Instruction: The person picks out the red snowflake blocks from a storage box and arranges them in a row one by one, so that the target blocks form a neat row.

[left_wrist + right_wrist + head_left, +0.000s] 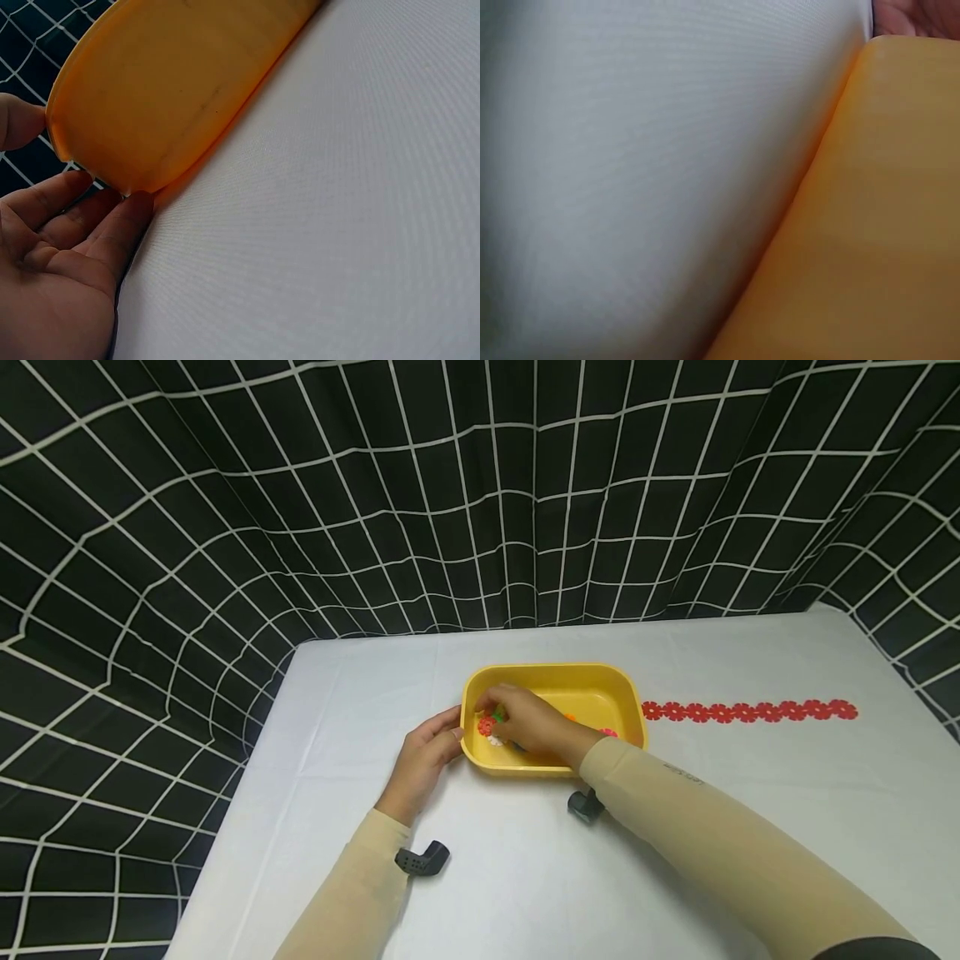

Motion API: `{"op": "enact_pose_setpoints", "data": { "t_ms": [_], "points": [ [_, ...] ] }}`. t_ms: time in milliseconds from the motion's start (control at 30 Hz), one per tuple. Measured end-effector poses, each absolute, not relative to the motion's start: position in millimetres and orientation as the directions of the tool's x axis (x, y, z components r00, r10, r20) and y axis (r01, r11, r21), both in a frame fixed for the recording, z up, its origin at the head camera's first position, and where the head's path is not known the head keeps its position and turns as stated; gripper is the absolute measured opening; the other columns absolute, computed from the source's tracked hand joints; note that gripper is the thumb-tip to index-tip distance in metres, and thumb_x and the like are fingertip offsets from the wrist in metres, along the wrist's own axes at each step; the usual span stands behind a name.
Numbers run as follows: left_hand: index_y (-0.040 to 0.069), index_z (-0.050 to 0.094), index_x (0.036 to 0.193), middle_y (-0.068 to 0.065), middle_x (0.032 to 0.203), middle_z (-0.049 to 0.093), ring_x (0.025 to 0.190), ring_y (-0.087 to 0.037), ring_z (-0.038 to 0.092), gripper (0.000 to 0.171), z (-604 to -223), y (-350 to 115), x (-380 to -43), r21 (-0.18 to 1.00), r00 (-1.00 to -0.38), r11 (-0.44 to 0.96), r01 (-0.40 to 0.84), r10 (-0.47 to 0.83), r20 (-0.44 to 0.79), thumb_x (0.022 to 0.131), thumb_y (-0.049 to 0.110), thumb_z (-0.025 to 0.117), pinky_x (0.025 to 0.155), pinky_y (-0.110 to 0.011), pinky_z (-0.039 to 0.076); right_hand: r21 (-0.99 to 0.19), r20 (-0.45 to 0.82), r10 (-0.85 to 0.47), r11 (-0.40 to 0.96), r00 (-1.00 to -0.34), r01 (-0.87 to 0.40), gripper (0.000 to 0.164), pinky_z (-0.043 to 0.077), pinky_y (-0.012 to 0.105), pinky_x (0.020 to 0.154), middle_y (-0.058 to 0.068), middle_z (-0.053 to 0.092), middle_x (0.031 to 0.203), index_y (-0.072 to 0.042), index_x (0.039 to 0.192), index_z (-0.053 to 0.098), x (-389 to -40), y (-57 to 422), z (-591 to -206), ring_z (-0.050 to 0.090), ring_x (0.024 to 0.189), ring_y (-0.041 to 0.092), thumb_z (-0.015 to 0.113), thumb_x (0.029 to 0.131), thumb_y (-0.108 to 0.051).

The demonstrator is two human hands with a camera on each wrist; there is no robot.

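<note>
A yellow plastic basin (555, 673) sits on the white-covered table. My left hand (427, 758) holds its left end from outside. In the left wrist view, the thumb is at the rim of the basin (180, 90) and the other fingertips are lower on the end wall. My right hand (528, 720) reaches down inside the basin with bent fingers, among small flower-shaped pieces. A red flower piece (487, 727) and a white one (495, 741) lie by the thumb. A green piece (498, 716) shows between thumb and fingers; I cannot tell whether they grip it.
To the right of the basin stretches a chain of red flower pieces (744, 712), laid in a row on the white cloth (750, 810). A pink piece (608, 732) and an orange piece (570, 717) lie at the basin's right part. Black grid-patterned curtains (510, 485) hang around the table.
</note>
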State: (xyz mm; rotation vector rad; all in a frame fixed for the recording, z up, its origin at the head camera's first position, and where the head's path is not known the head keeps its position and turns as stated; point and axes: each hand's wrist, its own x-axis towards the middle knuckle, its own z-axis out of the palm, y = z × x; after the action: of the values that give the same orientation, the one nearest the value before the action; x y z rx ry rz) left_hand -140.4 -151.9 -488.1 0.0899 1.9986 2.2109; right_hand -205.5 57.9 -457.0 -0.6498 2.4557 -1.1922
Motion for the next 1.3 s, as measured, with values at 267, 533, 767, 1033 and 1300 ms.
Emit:
{"op": "enact_pose_setpoints", "data": {
  "t_ms": [267,533,767,1033,1300],
  "points": [
    [-0.004,0.056,0.155,-0.015,0.155,0.059,0.135,-0.032,0.062,0.048,-487,-153,-139,0.992,-0.985,-0.102,-0.072,0.162,-0.055,0.108,0.007,0.057,0.109,-0.036,0.055,-0.860,-0.061,-0.550,0.453,-0.833,-0.236,0.030,0.052,0.033,0.088,0.007,0.064,0.105,-0.004,0.119,0.073,-204,58,-455,0.057,0.098,0.024,0.073,0.094,0.013],
    [-0.003,0.057,0.154,-0.014,0.154,0.060,0.134,-0.032,0.063,0.048,-488,-153,-140,0.992,-0.986,-0.101,-0.079,0.152,-0.063,0.108,0.007,0.058,0.109,-0.036,0.055,-0.882,-0.079,-0.547,0.428,-0.833,-0.197,0.020,0.054,0.033,0.089,0.009,0.067,0.102,-0.004,0.109,0.073,-206,61,-452,0.059,0.096,0.024,0.069,0.097,0.011],
    [-0.003,0.057,0.154,-0.014,0.153,0.061,0.134,-0.031,0.063,0.048,-486,-152,-140,0.991,-0.987,-0.106,-0.076,0.150,-0.060,0.107,0.007,0.058,0.109,-0.036,0.055,-0.914,-0.116,-0.511,0.391,-0.852,-0.110,0.014,0.057,0.032,0.084,0.009,0.067,0.100,-0.005,0.109,0.072,-207,64,-448,0.061,0.094,0.027,0.071,0.100,0.005],
    [-0.004,0.056,0.154,-0.015,0.153,0.060,0.135,-0.032,0.062,0.048,-487,-151,-140,0.991,-0.987,-0.111,-0.076,0.148,-0.060,0.107,0.007,0.059,0.109,-0.036,0.055,-0.940,-0.121,-0.468,0.337,-0.876,-0.051,0.018,0.059,0.030,0.081,0.012,0.066,0.106,-0.001,0.117,0.070,-206,68,-445,0.061,0.096,0.029,0.069,0.100,0.006],
    [-0.006,0.055,0.155,-0.018,0.155,0.058,0.137,-0.034,0.061,0.050,-487,-151,-140,0.991,-0.987,-0.108,-0.080,0.149,-0.064,0.107,0.008,0.059,0.110,-0.036,0.054,-0.969,-0.148,-0.446,0.244,-0.883,0.039,0.019,0.061,0.033,0.087,0.017,0.064,0.111,-0.002,0.120,0.067,-200,77,-436,0.065,0.096,0.033,0.071,0.101,0.002]
  ]
}}
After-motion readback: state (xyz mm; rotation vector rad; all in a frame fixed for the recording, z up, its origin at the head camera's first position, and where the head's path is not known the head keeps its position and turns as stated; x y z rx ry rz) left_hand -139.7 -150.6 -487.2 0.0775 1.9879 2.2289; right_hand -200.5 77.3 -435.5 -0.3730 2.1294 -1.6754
